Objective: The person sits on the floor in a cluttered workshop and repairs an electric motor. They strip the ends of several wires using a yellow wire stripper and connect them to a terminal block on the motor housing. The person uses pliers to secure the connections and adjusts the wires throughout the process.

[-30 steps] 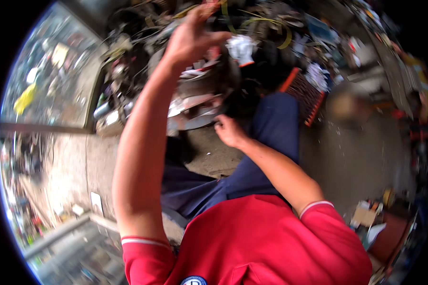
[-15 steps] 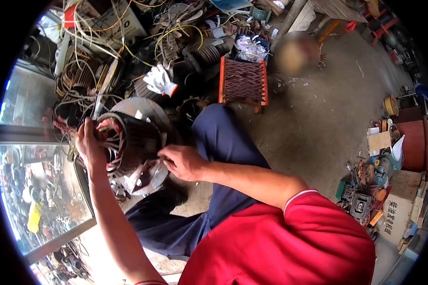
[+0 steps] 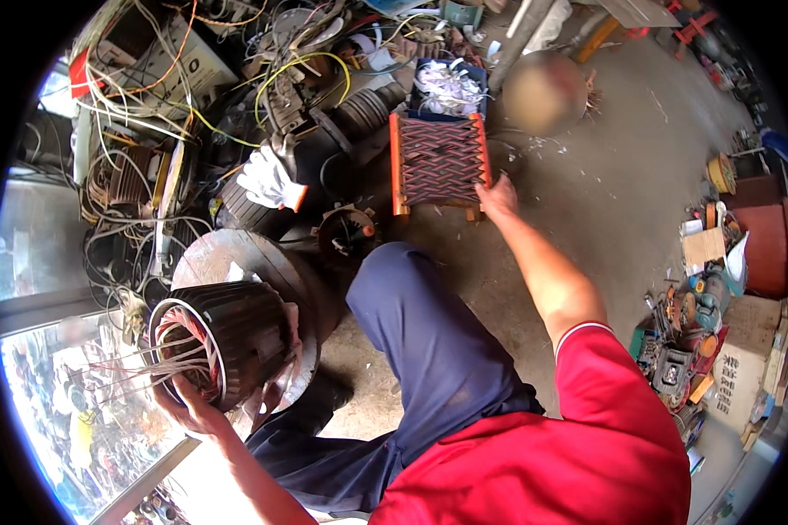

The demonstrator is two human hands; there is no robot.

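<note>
At eight o'clock your left hand [image 3: 191,409] grips the lower rim of the stator [image 3: 228,343], a dark ribbed drum showing pale windings. At one o'clock your right hand [image 3: 497,198] grasps the orange-framed woven stool [image 3: 436,162]. At four o'clock lie tan printed cartons [image 3: 737,376].
</note>
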